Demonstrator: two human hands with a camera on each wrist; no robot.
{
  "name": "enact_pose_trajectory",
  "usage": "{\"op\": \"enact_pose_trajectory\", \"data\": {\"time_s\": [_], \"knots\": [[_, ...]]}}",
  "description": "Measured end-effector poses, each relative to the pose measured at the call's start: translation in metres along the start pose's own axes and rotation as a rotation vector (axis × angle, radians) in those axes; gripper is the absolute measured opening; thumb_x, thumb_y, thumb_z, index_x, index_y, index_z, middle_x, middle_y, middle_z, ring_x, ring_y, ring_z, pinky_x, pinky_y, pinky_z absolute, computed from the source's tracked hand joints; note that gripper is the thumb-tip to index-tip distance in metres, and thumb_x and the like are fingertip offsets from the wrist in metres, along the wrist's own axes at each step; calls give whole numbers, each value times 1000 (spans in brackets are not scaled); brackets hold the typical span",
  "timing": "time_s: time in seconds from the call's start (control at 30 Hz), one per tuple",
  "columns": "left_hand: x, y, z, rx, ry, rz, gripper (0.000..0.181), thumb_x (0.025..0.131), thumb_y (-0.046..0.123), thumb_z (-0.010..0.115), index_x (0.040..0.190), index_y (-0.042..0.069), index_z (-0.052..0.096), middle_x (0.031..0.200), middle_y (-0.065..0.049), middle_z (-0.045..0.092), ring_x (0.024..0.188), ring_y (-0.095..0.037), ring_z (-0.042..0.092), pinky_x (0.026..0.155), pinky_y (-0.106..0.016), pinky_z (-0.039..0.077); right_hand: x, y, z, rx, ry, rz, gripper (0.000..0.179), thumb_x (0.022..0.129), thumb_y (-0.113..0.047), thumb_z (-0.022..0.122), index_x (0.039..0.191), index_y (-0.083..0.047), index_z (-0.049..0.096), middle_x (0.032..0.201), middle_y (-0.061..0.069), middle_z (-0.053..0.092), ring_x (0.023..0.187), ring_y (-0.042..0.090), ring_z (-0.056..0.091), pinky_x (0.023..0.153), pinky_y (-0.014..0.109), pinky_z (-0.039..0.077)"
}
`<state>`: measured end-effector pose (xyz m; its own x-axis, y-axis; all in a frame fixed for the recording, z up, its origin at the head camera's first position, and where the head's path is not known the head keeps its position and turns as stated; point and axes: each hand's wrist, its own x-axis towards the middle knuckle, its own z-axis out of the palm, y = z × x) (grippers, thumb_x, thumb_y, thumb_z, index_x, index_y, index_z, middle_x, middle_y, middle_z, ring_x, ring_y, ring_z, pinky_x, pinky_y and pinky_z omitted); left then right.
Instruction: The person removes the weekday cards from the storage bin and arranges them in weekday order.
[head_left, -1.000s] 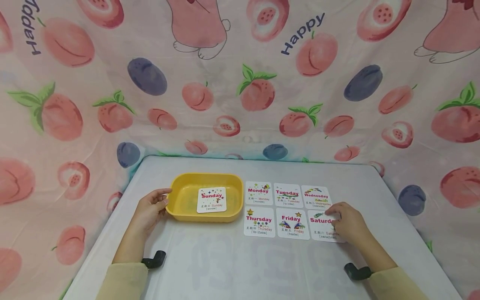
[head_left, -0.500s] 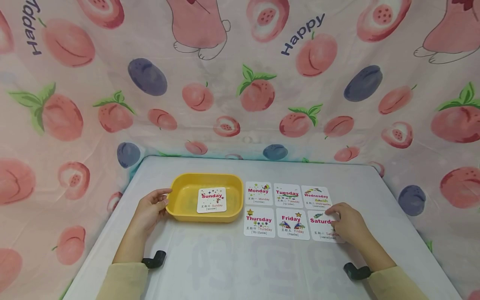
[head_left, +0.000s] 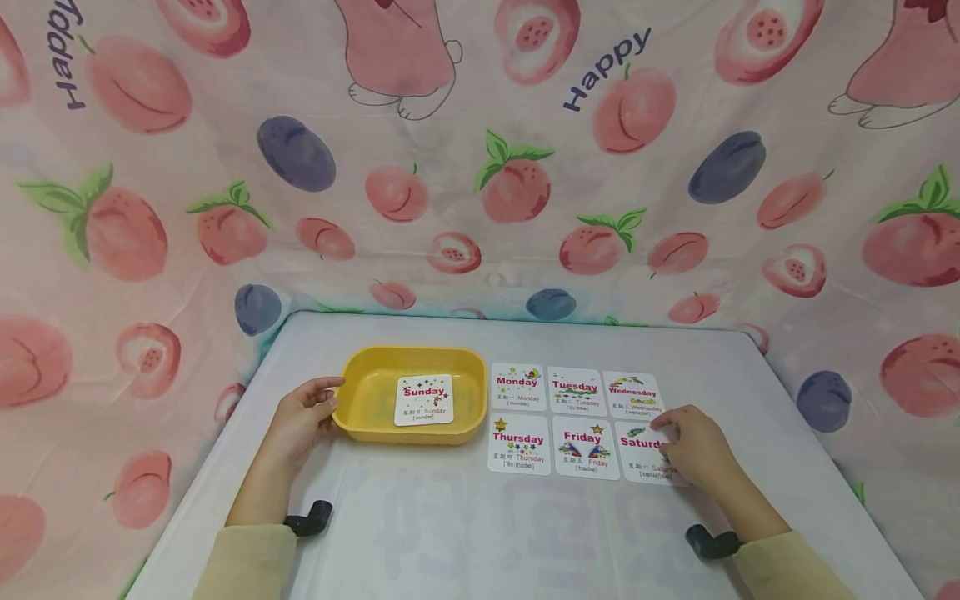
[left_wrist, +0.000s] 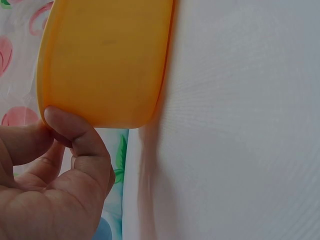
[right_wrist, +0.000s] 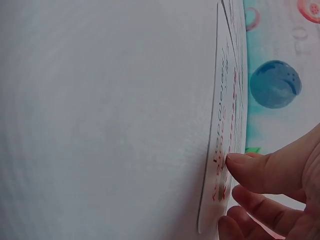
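Note:
A yellow plastic tray (head_left: 360,417) sits on the left part of the table, with a white Sunday card (head_left: 423,400) flat inside it. My left hand (head_left: 300,421) pinches the tray's left end; in the left wrist view its thumb lies over the rim. To the tray's right, several day cards lie flat in two rows: Monday (head_left: 517,387), Tuesday (head_left: 573,392), Wednesday (head_left: 632,395), then Thursday (head_left: 518,445), Friday (head_left: 587,447) and Saturday (head_left: 641,458). My right hand (head_left: 701,450) rests on the Saturday card's right side, fingers relaxed, covering part of its print.
A white cloth covers the table (head_left: 480,533). Behind it hangs a pink curtain (head_left: 420,158) printed with peaches. Each wrist wears a black device, the left one (head_left: 309,520) and the right one (head_left: 711,543) both just above the tabletop.

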<state>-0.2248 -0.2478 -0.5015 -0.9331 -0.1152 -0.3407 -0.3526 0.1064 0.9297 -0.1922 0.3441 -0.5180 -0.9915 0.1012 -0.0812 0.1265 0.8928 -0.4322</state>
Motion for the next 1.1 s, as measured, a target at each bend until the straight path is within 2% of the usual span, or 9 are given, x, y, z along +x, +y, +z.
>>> {"op": "enact_pose_trajectory", "data": {"time_s": [0.27, 0.6, 0.8, 1.1], "knots": [[2, -3, 0, -6, -4, 7, 45, 111, 7, 54, 156, 10, 53, 115, -3, 50, 96, -16, 53, 78, -23, 54, -1, -2, 0, -3, 9, 3, 37, 87, 1, 79, 123, 1, 74, 137, 33, 58, 117, 46, 58, 102, 65, 50], [0, -2, 0, -1, -4, 2, 45, 111, 7, 54, 156, 11, 53, 115, -3, 50, 98, -16, 52, 80, -22, 54, -2, -13, 2, 10, 5, -11, 49, 87, -6, 83, 133, 1, 68, 150, 36, 49, 138, 57, 45, 114, 74, 41], [1, -2, 1, -19, -8, 7, 43, 111, 7, 54, 154, 10, 54, 116, -3, 51, 99, -16, 52, 80, -21, 54, 2, -21, 1, 0, 3, -13, 57, 90, -12, 81, 142, -2, 62, 157, 34, 41, 138, 55, 39, 112, 75, 40], [1, -3, 2, -12, 2, 12, 44, 111, 6, 53, 154, 10, 55, 116, -4, 51, 100, -17, 52, 80, -21, 54, 15, -43, -3, -15, -18, -26, 73, 87, -22, 87, 150, -6, 54, 160, 34, 36, 138, 56, 35, 108, 78, 40]]}}
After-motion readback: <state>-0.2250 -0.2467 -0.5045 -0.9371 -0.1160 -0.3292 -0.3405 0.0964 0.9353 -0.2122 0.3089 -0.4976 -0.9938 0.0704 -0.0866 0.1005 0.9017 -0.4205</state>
